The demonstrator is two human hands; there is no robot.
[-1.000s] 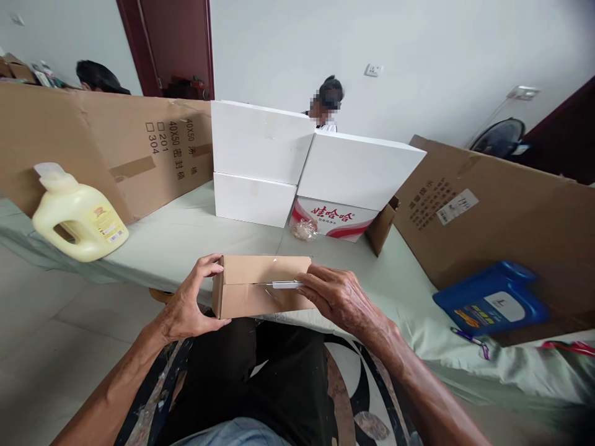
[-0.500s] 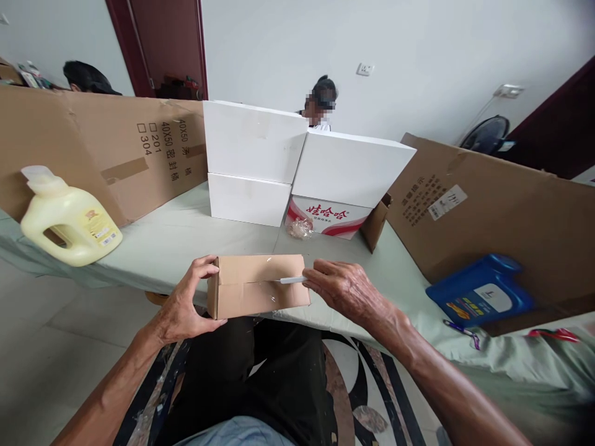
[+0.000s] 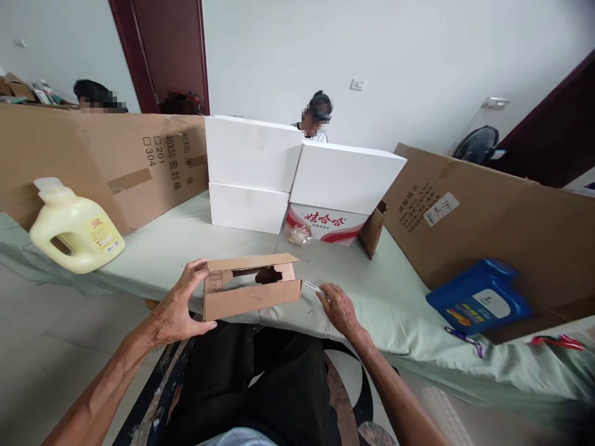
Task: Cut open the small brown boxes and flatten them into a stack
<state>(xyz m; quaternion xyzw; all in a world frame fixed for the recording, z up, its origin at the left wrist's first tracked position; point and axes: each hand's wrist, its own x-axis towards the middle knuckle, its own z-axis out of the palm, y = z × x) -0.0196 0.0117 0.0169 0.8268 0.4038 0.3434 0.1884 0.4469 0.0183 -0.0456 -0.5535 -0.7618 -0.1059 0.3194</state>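
Note:
A small brown cardboard box (image 3: 253, 301) is at the table's front edge, its top flaps parted along the middle. Through the gap I see its inside, with a dark hollow toward the right; the contents are hard to make out. My left hand (image 3: 179, 305) grips the box's left end, thumb below and fingers above. Off the right end, my right hand (image 3: 340, 308) is closed around a slim, light-coloured utility knife (image 3: 315, 287). The knife's tip points left, close to the box's right corner.
White boxes (image 3: 253, 155) and a red-and-white carton (image 3: 328, 224) stand behind, with crumpled clear plastic (image 3: 298, 235) before them. A yellow jug (image 3: 77, 229) is left, a blue bottle (image 3: 478, 297) right. Large cardboard panels (image 3: 483, 229) flank the table. Two people sit beyond.
The knife has come out of the box's top seam and moved right with my right hand. The flaps have parted, showing the inside. My left hand keeps its hold.

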